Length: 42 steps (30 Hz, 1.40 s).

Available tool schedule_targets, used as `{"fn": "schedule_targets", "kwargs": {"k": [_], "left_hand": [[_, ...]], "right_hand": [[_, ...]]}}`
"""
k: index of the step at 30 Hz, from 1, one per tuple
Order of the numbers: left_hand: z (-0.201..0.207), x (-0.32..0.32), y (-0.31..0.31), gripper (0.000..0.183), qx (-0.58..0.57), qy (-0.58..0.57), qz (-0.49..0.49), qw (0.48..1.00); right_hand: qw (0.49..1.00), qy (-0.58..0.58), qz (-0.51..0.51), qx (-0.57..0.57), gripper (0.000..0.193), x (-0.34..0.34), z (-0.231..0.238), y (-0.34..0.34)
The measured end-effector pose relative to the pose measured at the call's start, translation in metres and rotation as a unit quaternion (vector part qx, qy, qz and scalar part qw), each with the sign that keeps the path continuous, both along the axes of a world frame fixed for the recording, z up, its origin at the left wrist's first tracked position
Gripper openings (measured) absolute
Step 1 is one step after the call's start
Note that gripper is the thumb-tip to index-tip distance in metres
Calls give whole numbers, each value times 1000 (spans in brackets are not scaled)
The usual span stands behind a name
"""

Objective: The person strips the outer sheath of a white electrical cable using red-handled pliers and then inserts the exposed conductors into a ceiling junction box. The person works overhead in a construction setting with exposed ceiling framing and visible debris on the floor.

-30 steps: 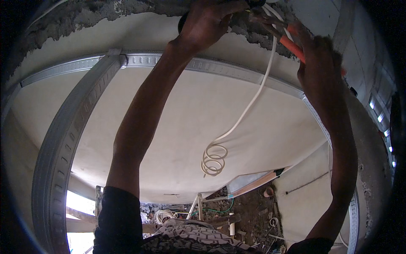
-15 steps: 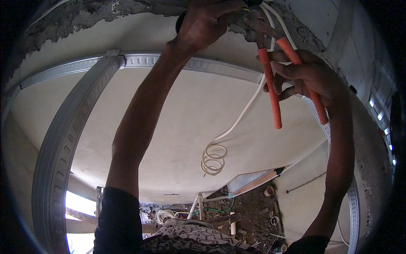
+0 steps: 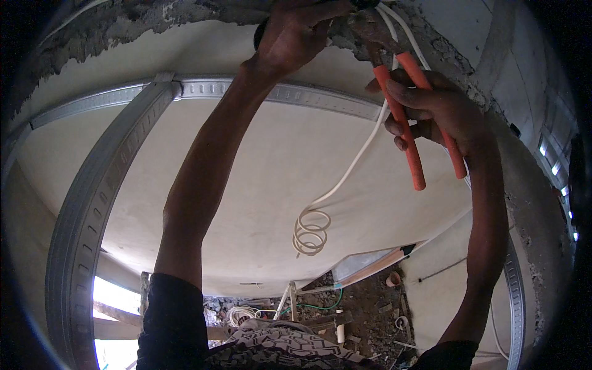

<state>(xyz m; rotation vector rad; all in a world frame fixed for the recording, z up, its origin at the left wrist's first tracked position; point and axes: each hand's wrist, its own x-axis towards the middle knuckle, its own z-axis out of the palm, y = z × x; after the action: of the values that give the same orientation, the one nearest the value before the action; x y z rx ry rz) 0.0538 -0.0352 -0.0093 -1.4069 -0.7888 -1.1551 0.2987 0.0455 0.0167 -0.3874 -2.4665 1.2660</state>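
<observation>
My right hand (image 3: 453,108) is wrapped round the orange handles of a pair of pliers (image 3: 404,120). The handles are closer together than a moment before, and the dark, worn jaws point up to a black fitting (image 3: 364,3) at the top edge. Left of the jaws, my left hand (image 3: 293,40) is raised with its fingers closed and reaching toward that fitting; what they pinch is cut off or too small to see. Behind the pliers, white cables (image 3: 410,31) come down from the top. One white cable (image 3: 351,172) hangs lower and ends in loose coils (image 3: 311,234).
Metal framing channels (image 3: 102,191) run down the left and across (image 3: 246,89) below rough grey mortar (image 3: 123,31). Far below, rubble (image 3: 370,308) covers the ground, with a coil of white cable (image 3: 240,314), a green hose (image 3: 333,302) and a small terracotta-coloured pot (image 3: 393,279).
The pliers' handles have closed somewhat as my right fingers curled round them. The jaws shifted slightly up and left, and my right forearm moved left. My left hand barely moved.
</observation>
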Motion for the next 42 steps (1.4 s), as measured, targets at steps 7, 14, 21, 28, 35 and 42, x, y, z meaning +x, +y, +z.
{"fn": "schedule_targets", "kwargs": {"k": [7,14,21,28,35,42], "left_hand": [[2,-10,3,39,30,51,0,998],[1,-8,2,33,37,50,19,998],[0,4,-2,18,10,-4,-6,1000],[0,-1,1,17,8,0,-5,1000],[-2,2,-3,19,1,-15,-6,1000],[-2,3,-2,20,11,4,9,1000]], "right_hand": [[606,125,-250,745,41,-18,-29,30],[806,89,-127,572,44,-6,-20,35],[996,-14,82,10,47,-3,-11,29],[994,-2,110,-25,52,-8,-2,32],[996,-15,47,73,44,-6,2,26],[443,167,-283,834,58,-18,-26,51]]}}
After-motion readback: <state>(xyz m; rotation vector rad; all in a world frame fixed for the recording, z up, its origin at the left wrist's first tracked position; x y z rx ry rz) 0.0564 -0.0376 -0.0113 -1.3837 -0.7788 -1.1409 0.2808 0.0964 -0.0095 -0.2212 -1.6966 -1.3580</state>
